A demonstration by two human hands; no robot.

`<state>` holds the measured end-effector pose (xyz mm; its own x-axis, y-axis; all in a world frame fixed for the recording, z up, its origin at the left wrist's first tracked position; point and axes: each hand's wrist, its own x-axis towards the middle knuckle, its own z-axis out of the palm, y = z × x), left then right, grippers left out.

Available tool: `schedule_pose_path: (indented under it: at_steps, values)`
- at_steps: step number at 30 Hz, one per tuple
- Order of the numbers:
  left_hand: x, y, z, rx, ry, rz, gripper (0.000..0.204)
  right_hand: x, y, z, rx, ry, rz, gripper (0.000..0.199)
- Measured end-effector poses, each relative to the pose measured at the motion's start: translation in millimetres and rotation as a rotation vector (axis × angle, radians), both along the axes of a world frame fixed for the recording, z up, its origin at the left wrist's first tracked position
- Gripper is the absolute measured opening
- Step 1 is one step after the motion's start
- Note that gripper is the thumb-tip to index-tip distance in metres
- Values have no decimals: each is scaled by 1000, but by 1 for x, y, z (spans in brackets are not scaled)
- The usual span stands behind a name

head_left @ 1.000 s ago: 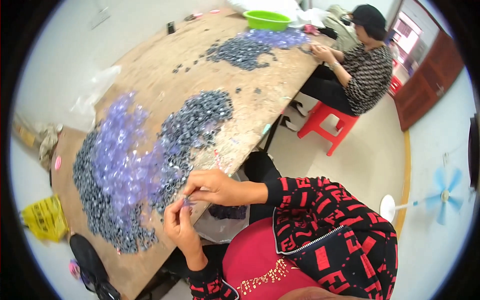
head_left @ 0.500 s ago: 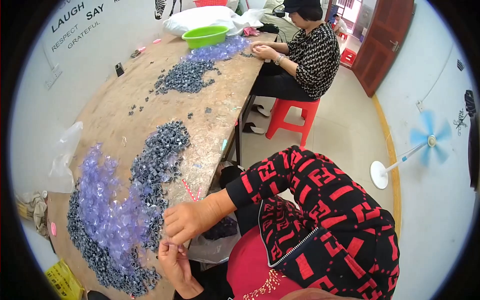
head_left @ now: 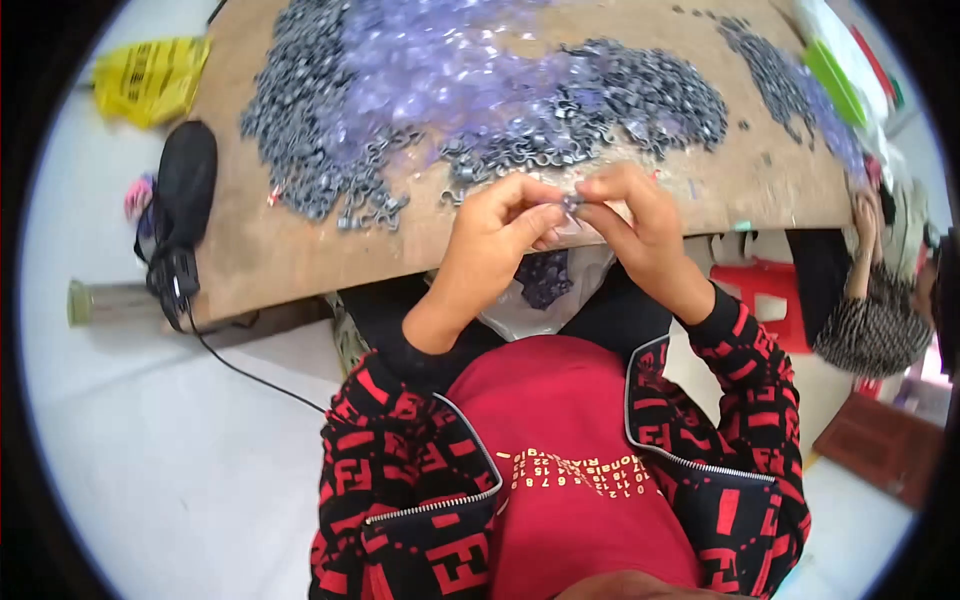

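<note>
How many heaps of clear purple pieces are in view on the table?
2. The larger purple heap lies beyond the left hand, among grey clips; the smaller purple heap is at the far right, beside the green basin. More may lie beyond the picture's upper edge.

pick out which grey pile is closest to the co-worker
The smaller grey pile at the picture's right, near the green basin; the left heap and middle heap lie farther away.
</note>
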<state>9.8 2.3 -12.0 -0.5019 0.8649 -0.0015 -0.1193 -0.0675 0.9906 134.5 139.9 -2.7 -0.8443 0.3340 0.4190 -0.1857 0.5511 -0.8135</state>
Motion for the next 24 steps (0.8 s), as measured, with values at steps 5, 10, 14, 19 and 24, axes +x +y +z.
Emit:
schedule_pose_path:
  at_steps: [5, 10, 14, 19, 24]
  values:
    - [-20, -6, -11, -31, -582, -275, 10, -18, 9, 20, 812, 223, 213, 26]
    - [-10, -8, -1, -4, -302, -49, 10, -16, -2, -9, 454, 119, 43, 18]
    - [-14, -12, -4, 171, 716, 177, 12, -14, -17, -15, -596, -56, 53, 17]
    - [-15, -15, -9, 102, 428, 105, 11, -27, -2, -11, 306, 67, 71, 16]
    - [-26, -16, -21, -60, -490, -197, 11, -29, 4, 4, 787, 169, 206, 20]
